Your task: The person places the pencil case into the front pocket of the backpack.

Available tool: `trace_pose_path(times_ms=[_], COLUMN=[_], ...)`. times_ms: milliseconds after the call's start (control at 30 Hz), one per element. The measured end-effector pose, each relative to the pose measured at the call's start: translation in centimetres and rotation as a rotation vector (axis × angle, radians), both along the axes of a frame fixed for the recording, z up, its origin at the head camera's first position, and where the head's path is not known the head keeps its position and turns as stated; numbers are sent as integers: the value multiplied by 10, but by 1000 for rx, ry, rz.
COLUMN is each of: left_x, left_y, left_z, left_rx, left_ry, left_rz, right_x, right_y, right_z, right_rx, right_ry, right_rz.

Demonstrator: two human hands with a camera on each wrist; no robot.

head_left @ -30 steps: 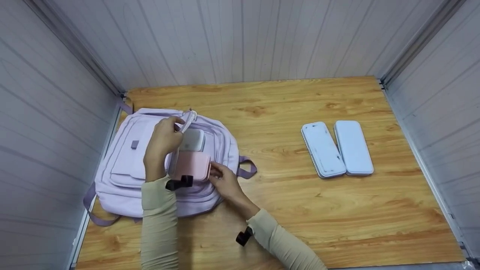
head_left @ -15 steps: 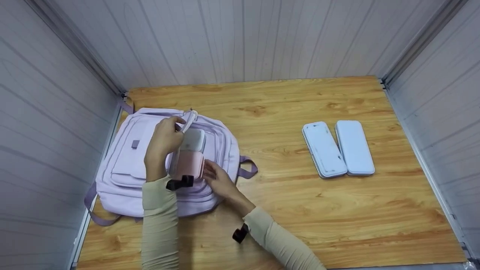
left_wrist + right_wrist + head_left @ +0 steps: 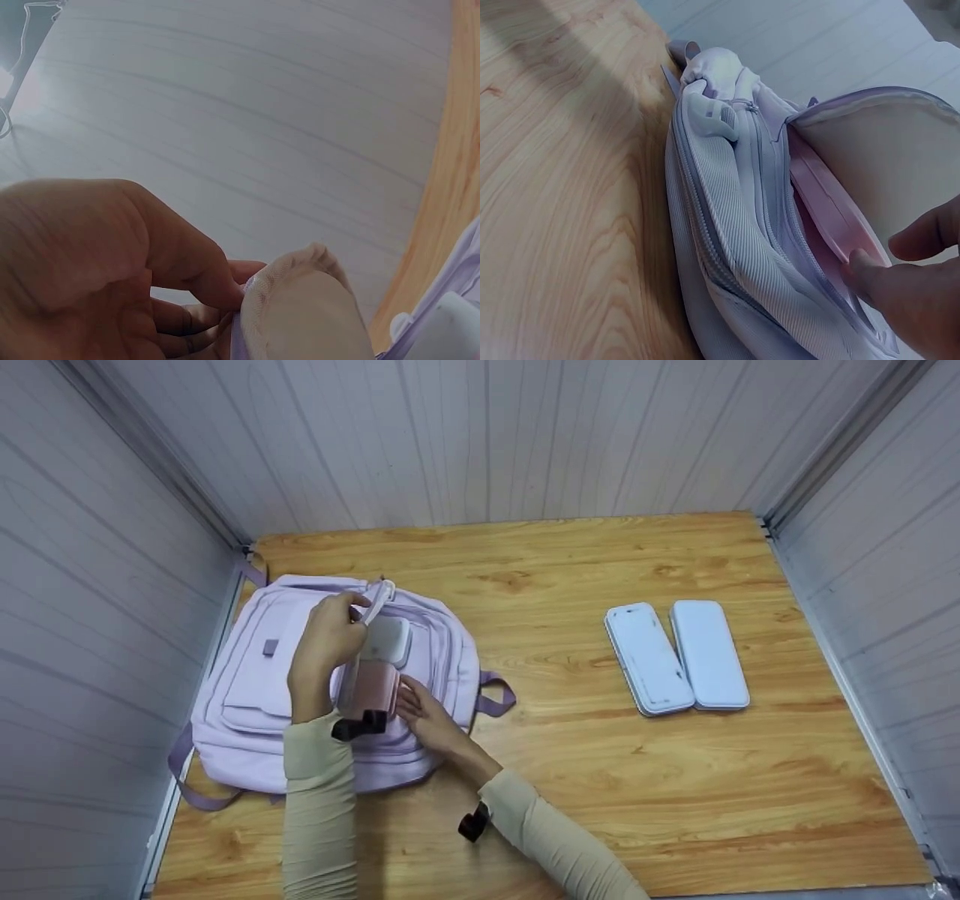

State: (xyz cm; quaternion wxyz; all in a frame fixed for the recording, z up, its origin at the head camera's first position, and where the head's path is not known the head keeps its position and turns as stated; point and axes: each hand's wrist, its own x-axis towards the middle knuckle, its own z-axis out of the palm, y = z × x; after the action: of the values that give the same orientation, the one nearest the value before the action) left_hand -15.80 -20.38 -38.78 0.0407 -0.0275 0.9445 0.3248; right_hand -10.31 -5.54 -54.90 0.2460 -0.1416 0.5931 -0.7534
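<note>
A lilac backpack (image 3: 247, 682) lies on the table at the left, its front compartment open. My left hand (image 3: 326, 637) pinches the edge of the backpack's lifted flap (image 3: 307, 322) between thumb and fingers. Partly inside the compartment sits a flat pink case (image 3: 375, 686), its left part hidden beneath the flap. My right hand (image 3: 431, 724) is at the case's right edge. In the right wrist view a fingertip (image 3: 862, 270) touches that edge while another digit stands apart from it. Just beyond the pink case, a white case (image 3: 390, 637) also shows in the opening.
Two pale blue flat cases lie on the right of the table: a marked one (image 3: 649, 660) and a plain one (image 3: 709, 656), close side by side. Grey panelled walls (image 3: 487, 442) bound the wooden table (image 3: 555, 780) at the back and sides. A purple strap (image 3: 495, 694) sticks out beside the backpack.
The pink case has slid left, deeper under the flap, with my right hand following it left. My left hand has stayed on the flap.
</note>
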Motion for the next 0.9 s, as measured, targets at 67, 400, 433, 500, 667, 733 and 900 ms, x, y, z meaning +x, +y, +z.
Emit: trace_pose_path(times_ms=[67,400,433,500,667,733,900], left_x=[0,1,1,0,-1,-1,0], left_y=[0,-2,-2,-1,-1,-1,-1], left_z=[0,-2,-2,-2,-1,-1,-2], left_rx=[2,4,3,2,1,1,4], left_ry=[1,-1,-1,-3,-12,-12,-8], left_rz=[0,6,6,5,1,1,5], right_x=[0,1,1,1,0,0,4], right_y=[-1,-8,-8,-8,-8,-8,-6], right_z=[-1,-3,-3,-3,0,2,5], right_rx=[-15,14,31,68,118,129,181], right_ry=[-5,17,26,41,82,99,122], right_rz=[10,36,35,34,62,80,123])
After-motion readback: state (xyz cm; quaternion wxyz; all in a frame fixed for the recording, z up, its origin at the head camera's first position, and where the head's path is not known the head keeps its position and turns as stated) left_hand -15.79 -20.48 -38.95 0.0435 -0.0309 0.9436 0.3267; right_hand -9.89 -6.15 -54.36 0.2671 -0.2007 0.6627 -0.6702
